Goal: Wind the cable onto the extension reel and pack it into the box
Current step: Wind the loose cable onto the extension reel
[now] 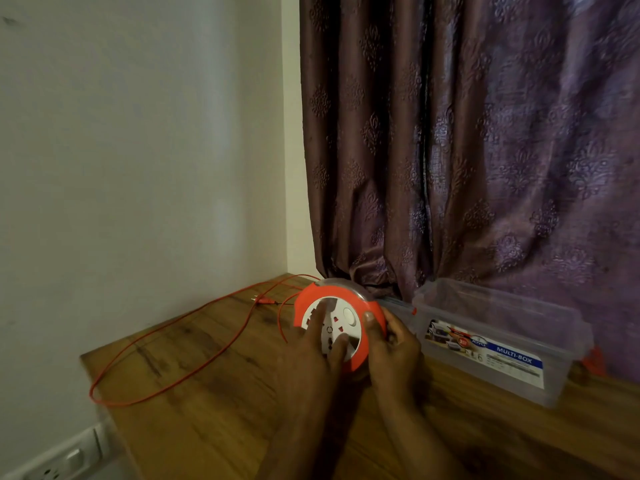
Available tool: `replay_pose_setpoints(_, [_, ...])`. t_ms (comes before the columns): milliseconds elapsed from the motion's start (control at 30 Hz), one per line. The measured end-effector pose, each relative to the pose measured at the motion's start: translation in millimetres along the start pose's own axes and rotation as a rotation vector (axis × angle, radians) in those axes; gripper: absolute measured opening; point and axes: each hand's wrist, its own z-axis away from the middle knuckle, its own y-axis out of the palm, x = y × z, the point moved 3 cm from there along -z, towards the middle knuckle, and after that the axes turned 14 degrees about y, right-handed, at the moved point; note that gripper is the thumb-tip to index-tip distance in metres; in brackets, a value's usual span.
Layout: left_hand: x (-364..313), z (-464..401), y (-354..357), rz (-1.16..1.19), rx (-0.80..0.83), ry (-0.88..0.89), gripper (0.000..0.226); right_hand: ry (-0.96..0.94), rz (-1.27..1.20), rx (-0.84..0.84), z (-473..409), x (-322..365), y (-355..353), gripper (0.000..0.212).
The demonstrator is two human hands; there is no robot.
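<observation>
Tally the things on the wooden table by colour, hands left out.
Orange and white: 1, the extension reel
Orange: 1, the cable with its plug
Clear plastic: 1, the box
Total: 3

A plain pale wall (138, 150) fills the left, meeting a heavy purple-brown patterned curtain (467, 140) that hangs down to the wooden counter (214, 427). A white wall socket (65, 460) sits low by the counter's left edge. The light is dim.
</observation>
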Motion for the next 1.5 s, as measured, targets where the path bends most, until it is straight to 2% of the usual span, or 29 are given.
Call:
replay_pose_setpoints(200, [-2.3, 6.5, 4.5, -0.032, -0.042, -0.026, 0.062, 0.012, -0.031, 0.037, 5.7, -4.0, 6.8, 0.035])
replay_pose_setpoints(567, [-6.7, 0.3, 5.2, -0.031, 0.011, -0.049, 0.057, 0.053, -0.080, 0.048, 5.2, -2.3, 9.4, 0.018])
replay_pose_setpoints(633, [-10.5, 0.4, 3.8, 0.001, 0.017, -0.033, 0.056, 0.065, -0.094, 0.049, 3.0, -3.3, 8.6, 0.021])
replay_pose_setpoints(767, [-14.5, 2.2, 1.4, 0.021, -0.004, 0.042, 0.048, 0.055, -0.085, 0.047, 2.6, -4.9, 7.6, 0.026])
replay_pose_setpoints(900, [-15.1, 2.0, -0.1, -0.028, -0.014, 0.088, 0.029, 0.058, -0.054, 0.051, 4.1, -5.6, 7.6, 0.029])
replay_pose_setpoints(1033, [-15.1, 1.7, 1.9, -0.002, -0.022, 0.121, 0.026, 0.064, -0.046, 0.041, 3.6, -4.0, 5.3, 0.030])
replay_pose_setpoints(1100, [-16.6, 2.8, 1.7, 0.020, -0.065, 0.131, 0.024, 0.071, -0.043, 0.046, 3.8, -3.0, 5.0, 0.027])
replay_pose_setpoints(1167, [-16.0, 4.2, -1.0, 0.047, -0.180, 0.134, 0.022, 0.079, -0.052, 0.041, 4.5, -1.8, 4.5, 0.027])
replay_pose_setpoints(1233, [-13.0, 5.2, -4.2, 0.053, -0.262, 0.106, 0.029, 0.082, -0.059, 0.018, 4.9, -0.6, 3.2, 0.026])
replay_pose_setpoints(1267, [-11.1, 4.9, -4.1, 0.056, -0.250, 0.071, 0.034, 0.078, -0.060, 0.005, 4.9, 0.0, 2.6, 0.025])
replay_pose_setpoints(1433, [-9.1, 7.3, 6.8, -0.082, -0.027, -0.035, 0.065, 0.064, -0.039, -0.006, 3.2, -3.1, 4.2, 0.030])
replay_pose_setpoints(1500, [-9.9, 8.6, 6.8, -0.128, -0.014, -0.037, 0.070, 0.055, -0.038, -0.003, 3.7, -3.6, 5.8, 0.032])
